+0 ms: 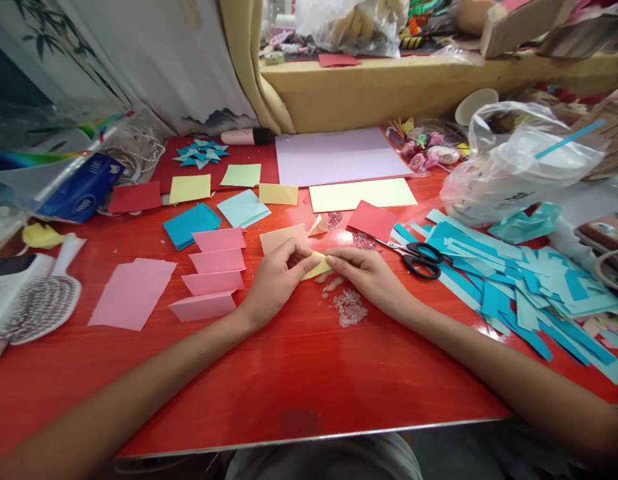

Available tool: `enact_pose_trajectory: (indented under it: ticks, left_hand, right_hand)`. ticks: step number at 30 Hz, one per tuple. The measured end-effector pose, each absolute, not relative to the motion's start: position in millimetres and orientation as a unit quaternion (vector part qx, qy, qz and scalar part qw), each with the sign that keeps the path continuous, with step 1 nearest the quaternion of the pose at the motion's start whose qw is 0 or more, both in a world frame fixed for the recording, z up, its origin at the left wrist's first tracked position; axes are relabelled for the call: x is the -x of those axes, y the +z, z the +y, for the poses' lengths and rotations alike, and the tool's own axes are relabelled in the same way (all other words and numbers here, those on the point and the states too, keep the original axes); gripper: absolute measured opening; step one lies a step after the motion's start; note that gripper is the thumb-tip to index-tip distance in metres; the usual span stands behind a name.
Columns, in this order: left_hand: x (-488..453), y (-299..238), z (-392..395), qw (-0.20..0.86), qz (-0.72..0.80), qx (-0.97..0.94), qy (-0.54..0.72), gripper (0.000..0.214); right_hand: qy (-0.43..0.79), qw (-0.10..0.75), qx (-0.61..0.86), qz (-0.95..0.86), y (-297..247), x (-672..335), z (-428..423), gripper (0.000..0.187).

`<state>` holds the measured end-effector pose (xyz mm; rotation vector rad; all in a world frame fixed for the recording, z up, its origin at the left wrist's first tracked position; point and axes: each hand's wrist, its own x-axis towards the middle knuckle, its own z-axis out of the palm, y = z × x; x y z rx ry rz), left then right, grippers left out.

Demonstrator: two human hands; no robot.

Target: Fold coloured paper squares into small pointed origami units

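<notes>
Between my two hands is a small folded piece of yellow paper (316, 266). My left hand (280, 271) pinches its left side between thumb and finger. On the other side, the fingertips of my right hand (365, 272) are closed on its right edge. Just behind my hands lie a peach paper (281, 235) and a small folded peach piece (317, 225). Pink folded papers (216, 278) stand in a column left of my left hand. Black-handled scissors (421, 259) rest to the right of my right hand, their blades by a red paper square (373, 220).
Cut blue strips (526, 280) spread over the right side of the red table (309, 387). Pink sheets (133, 293), blue squares (191, 225) and a hairbrush (49, 303) lie on the left. A lilac sheet (336, 157) and a blue paper star (201, 154) are at the back.
</notes>
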<state>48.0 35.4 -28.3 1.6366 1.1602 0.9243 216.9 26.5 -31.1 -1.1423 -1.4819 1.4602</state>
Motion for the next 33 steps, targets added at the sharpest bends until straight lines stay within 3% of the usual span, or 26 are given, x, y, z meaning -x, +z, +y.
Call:
enact_pose_trajectory:
  ticks: [8, 16, 23, 33]
  left_hand:
    - [-47.8, -27.4, 33.8, 0.422, 0.486, -0.675, 0.361, 0.021]
    - [-48.2, -27.0, 33.1, 0.428, 0.481, -0.680, 0.351, 0.025]
    - [-48.6, -27.1, 33.2, 0.441, 0.488, -0.681, 0.321, 0.023]
    - [-49.2, -25.4, 31.9, 0.408, 0.502, -0.694, 0.315, 0.031]
  right_hand:
    - [0.538, 0.378, 0.429, -0.620, -35.9, -216.8, 24.0, 0.022]
    - [0.476, 0.326, 0.457, -0.677, -34.2, -217.3, 22.3, 0.024]
    - [0.510, 0.393, 0.470, -0.604, -36.2, -216.8, 25.6, 0.021]
    - [0.521, 0.397, 0.465, -0.595, -36.2, -216.6, 25.3, 0.022]
